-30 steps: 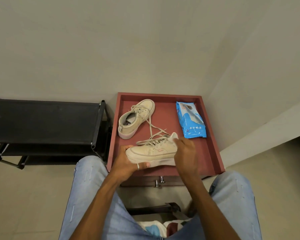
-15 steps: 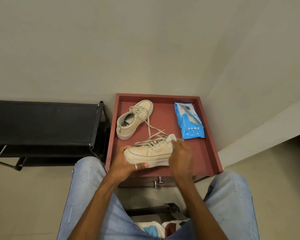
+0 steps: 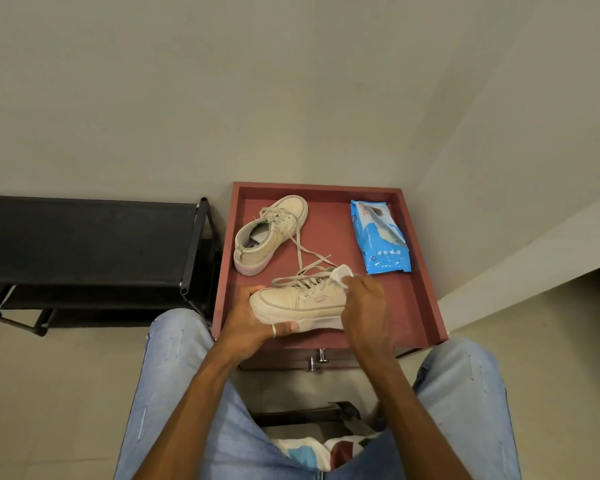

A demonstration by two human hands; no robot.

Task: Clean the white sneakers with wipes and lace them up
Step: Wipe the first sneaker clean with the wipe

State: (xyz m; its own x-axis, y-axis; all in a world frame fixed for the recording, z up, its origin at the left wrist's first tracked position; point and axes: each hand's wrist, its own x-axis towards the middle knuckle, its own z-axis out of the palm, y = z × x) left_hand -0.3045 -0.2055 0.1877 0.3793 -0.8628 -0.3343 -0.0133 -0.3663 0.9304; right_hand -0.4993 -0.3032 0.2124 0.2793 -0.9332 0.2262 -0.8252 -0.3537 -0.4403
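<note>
A white sneaker (image 3: 300, 301) lies on its side over the near part of the red tray table (image 3: 420, 306), toe to the left. My left hand (image 3: 253, 323) grips its toe and sole, thumb under the sole. My right hand (image 3: 366, 306) holds a white wipe (image 3: 342, 273) against the heel end of that sneaker. The second white sneaker (image 3: 269, 237) stands at the tray's back left, its loose laces trailing toward the held shoe. A blue pack of wipes (image 3: 380, 237) lies at the back right of the tray.
A black shoe rack (image 3: 84, 244) stands left of the tray, close to its edge. Walls close in behind and on the right. My knees in blue jeans (image 3: 174, 375) flank the tray's front, where a drawer handle (image 3: 317, 360) sticks out.
My right hand with the wipe has slid a little to the left along the sneaker's heel side. My left hand keeps its hold on the toe.
</note>
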